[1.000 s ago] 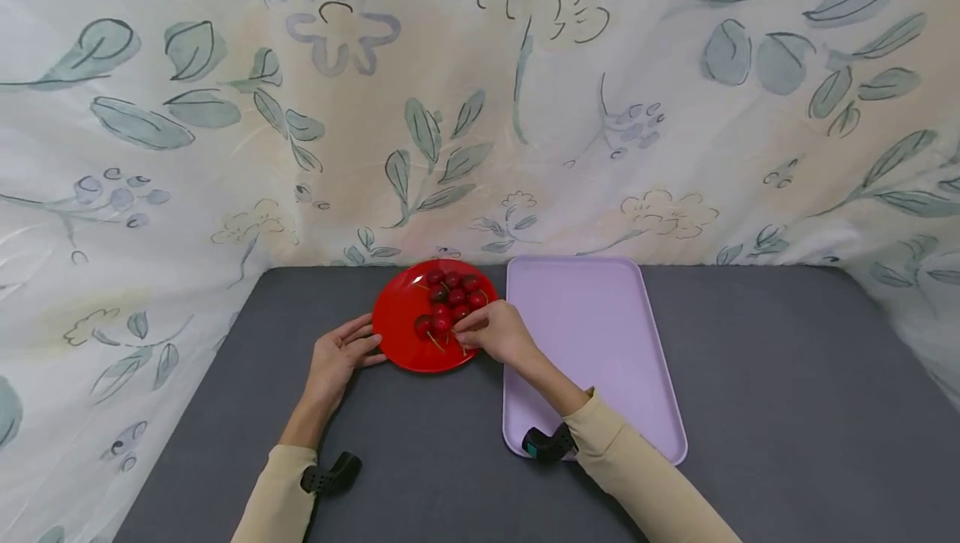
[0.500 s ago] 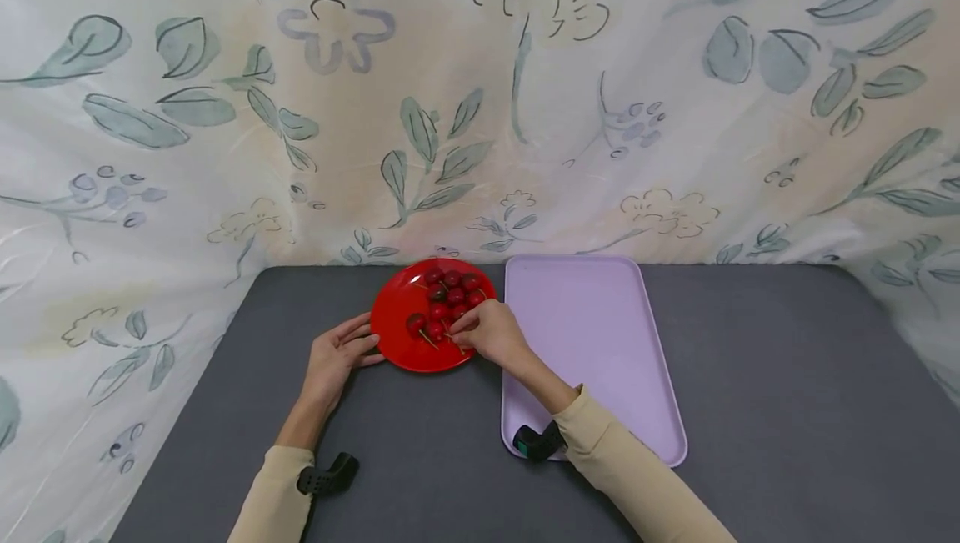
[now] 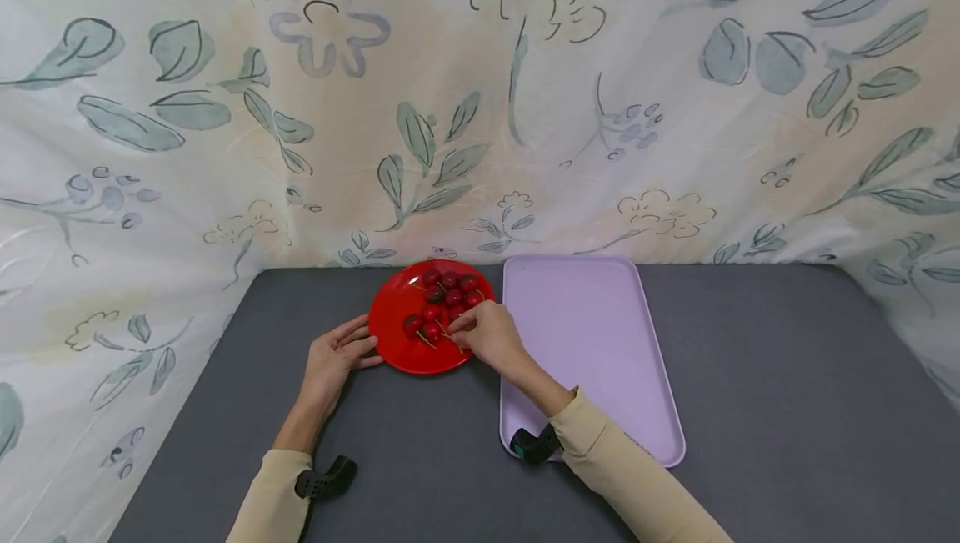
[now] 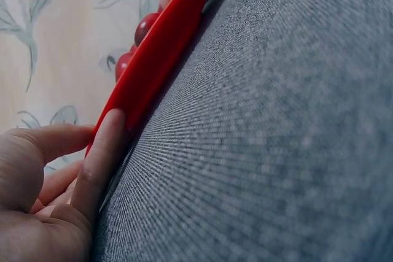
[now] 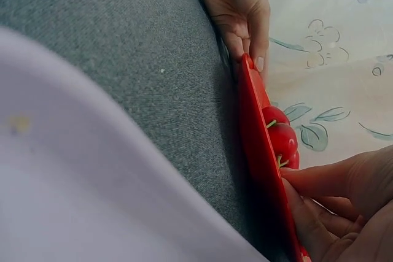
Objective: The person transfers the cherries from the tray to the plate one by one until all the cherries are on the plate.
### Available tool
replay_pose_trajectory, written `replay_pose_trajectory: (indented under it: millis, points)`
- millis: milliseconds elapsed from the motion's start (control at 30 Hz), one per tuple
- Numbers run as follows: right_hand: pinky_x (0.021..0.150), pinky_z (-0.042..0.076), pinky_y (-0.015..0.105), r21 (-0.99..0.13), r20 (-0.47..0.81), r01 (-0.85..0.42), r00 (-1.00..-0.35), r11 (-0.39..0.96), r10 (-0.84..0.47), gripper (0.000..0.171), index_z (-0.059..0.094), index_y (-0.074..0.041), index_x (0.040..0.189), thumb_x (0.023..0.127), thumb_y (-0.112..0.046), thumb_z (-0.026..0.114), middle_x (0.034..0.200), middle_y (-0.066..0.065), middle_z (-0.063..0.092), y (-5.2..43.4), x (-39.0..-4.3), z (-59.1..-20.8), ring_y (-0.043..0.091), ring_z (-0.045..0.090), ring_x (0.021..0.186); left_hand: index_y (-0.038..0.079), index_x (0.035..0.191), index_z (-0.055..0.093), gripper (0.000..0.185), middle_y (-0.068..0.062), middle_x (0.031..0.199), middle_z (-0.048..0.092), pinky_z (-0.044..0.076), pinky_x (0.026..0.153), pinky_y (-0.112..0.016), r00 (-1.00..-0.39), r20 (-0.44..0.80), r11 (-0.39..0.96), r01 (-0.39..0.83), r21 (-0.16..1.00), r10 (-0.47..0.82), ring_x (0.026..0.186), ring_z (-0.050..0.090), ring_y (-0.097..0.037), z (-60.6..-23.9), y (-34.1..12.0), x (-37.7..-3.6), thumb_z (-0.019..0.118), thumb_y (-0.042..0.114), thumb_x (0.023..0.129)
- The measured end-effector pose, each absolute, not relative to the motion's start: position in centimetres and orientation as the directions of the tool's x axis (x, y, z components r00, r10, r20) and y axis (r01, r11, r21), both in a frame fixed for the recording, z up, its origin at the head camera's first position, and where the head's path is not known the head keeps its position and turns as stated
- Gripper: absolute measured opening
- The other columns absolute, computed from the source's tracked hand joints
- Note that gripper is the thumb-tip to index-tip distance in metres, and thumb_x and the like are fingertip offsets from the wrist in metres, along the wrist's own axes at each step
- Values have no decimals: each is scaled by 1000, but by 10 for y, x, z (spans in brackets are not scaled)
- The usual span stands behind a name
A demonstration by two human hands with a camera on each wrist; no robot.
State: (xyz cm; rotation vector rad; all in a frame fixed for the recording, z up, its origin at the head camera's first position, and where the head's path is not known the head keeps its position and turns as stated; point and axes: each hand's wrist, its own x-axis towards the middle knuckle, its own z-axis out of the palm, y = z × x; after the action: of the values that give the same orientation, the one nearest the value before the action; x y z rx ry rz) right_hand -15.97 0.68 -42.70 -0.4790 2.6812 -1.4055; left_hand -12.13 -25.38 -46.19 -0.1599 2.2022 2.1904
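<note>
Small glossy dark-red cherries [image 3: 442, 301] with thin stems — on round red plastic plate [image 3: 396, 314]. Light, soft, bruisable; best lifted by stem. Right hand [image 3: 489, 334] grip pinches a stem; left hand [image 3: 335, 358] rests flat-fingered against plate's rim.

table: grey cloth-covered table [image 3: 750, 376] is carrying everything
lying on it: red plate [image 3: 393, 334], lilac tray [image 3: 600, 343], side by side

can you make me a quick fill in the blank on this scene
The cherries lie on a ___ plate.
The left hand touches the plate's ___.
Right of the plate lies a ___ tray.
The right hand reaches over the ___.

Missing words: red; rim; purple; plate
</note>
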Motion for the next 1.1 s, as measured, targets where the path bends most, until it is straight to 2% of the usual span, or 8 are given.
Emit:
replay_pose_trajectory:
  millis: [233,500,933,1100]
  points:
    - [48,44,18,-799,101,-251,-952,546,-290,4,80,-5,85,83,-5,77,78,3,74,5,-159,-425,9,55,62,1,144,45,52,-23,134,53,60,81,-35,-995,-85,4,-86,996,-46,97,69,-14,-460,-256,-121,63,10,96]
    - [48,46,19,-820,82,-256,-938,513,-336,5,79,-4,87,84,-4,75,77,3,73,5,-155,-427,7,55,57,-1,145,44,51,-22,133,54,60,81,-33,-993,-106,22,-108,994,-61,96,69,-12,-460,-258,-115,61,7,97]
    - [50,47,19,-834,62,-220,-949,506,-310,5,80,-5,88,83,-6,77,83,3,74,13,-155,-432,7,56,62,0,144,45,51,-25,136,51,59,82,-35,-994,-106,5,-106,994,-32,97,69,-14,-463,-251,-119,61,7,97]
    - [51,48,19,-834,59,-223,-945,504,-321,5,79,-4,87,83,-5,76,79,3,74,12,-156,-430,7,58,60,0,144,46,50,-25,135,52,60,81,-34,-993,-103,13,-104,995,-50,96,69,-13,-463,-252,-120,62,7,96]
